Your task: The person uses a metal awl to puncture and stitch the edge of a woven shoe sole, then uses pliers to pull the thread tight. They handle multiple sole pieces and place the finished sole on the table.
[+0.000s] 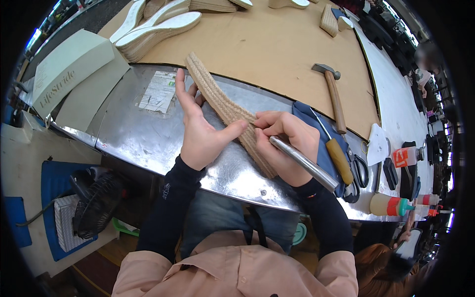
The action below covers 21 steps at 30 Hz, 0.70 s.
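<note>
A long wedge shoe sole (pixel 213 94) wrapped in braided tan rope slants across the metal bench edge in front of me. My left hand (pixel 200 136) steadies it, thumb pressed on the braid and fingers stretched along its far-left side. My right hand (pixel 293 143) is closed round a slim tool with a silver metal handle (pixel 308 166). Its fingertips meet the braid near the sole's middle, close to my left thumb. The tool's working tip is hidden by my fingers.
More rope-wrapped soles (pixel 158 32) lie at the far left behind a pale shoebox (pixel 74 74). To the right are a hammer (pixel 334 94), a wooden-handled tool (pixel 339 161) on blue cloth (pixel 304 111), scissors (pixel 363 171) and a squeeze bottle (pixel 383 204). A black fan (pixel 96 203) stands lower left.
</note>
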Each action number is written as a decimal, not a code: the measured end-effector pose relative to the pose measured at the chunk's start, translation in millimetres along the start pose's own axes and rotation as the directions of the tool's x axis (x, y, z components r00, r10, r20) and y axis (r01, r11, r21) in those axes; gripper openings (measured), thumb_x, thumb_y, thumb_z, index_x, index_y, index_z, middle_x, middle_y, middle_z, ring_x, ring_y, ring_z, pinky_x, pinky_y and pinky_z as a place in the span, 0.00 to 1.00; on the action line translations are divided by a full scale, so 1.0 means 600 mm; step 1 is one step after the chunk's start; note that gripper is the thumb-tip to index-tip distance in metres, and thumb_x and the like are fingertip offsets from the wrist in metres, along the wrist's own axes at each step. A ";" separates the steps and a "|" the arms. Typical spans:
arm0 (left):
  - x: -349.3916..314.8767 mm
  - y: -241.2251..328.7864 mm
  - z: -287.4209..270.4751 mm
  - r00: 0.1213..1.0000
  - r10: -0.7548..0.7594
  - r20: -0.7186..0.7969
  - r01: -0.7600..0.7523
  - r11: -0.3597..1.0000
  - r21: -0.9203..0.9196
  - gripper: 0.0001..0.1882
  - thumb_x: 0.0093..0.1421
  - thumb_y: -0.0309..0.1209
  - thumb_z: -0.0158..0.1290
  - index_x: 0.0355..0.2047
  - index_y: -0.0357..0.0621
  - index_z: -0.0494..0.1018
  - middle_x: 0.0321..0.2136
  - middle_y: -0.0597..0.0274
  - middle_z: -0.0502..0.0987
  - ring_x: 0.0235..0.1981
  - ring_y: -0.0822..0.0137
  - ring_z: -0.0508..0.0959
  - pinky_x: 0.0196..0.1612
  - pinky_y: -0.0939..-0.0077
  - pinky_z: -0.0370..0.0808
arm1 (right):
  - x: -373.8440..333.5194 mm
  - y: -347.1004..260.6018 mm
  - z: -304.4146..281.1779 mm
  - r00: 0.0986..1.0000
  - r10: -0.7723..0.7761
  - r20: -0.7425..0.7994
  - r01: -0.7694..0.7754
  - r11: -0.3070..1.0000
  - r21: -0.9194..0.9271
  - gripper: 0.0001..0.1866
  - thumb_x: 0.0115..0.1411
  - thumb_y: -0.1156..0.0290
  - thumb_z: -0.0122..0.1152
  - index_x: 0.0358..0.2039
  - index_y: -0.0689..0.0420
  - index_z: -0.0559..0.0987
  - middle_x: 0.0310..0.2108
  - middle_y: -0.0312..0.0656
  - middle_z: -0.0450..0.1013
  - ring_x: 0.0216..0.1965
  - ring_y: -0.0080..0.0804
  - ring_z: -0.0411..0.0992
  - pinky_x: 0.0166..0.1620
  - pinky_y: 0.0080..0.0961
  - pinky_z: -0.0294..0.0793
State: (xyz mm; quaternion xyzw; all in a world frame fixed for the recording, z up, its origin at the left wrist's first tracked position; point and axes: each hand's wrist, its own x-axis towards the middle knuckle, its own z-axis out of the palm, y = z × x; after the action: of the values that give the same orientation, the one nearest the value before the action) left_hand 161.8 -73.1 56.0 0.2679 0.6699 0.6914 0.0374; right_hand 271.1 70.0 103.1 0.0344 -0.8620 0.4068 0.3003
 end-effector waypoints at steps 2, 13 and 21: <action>0.000 -0.001 -0.001 1.000 -0.007 0.004 0.007 1.000 0.004 0.68 0.39 0.29 0.69 0.67 0.41 0.27 0.60 0.34 0.51 0.60 0.47 0.61 0.61 0.57 0.62 | -0.001 0.001 0.003 0.999 -0.031 -0.019 0.031 0.999 -0.008 0.10 0.47 0.84 0.65 0.23 0.62 0.71 0.29 0.47 0.78 0.34 0.38 0.79 0.34 0.24 0.78; 0.002 0.000 -0.002 1.000 0.000 0.027 0.001 1.000 -0.021 0.67 0.40 0.29 0.70 0.67 0.38 0.28 0.60 0.35 0.52 0.60 0.48 0.61 0.61 0.58 0.62 | -0.001 0.003 0.002 0.998 -0.062 -0.023 0.062 0.998 0.008 0.09 0.45 0.83 0.67 0.23 0.62 0.73 0.29 0.49 0.76 0.29 0.41 0.78 0.31 0.26 0.77; 0.004 0.006 -0.004 0.999 -0.013 0.046 0.014 1.000 -0.018 0.67 0.39 0.29 0.70 0.67 0.39 0.29 0.60 0.37 0.52 0.61 0.49 0.61 0.62 0.58 0.61 | -0.009 0.002 0.009 0.993 -0.116 -0.003 0.115 0.991 -0.073 0.09 0.47 0.86 0.66 0.23 0.63 0.73 0.33 0.50 0.78 0.40 0.44 0.80 0.39 0.27 0.79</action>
State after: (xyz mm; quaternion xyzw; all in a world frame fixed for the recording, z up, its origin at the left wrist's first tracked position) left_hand 159.9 -74.4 60.5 0.2788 0.6642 0.6911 0.0600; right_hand 272.7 66.1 96.6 0.0719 -0.8718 0.3572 0.3275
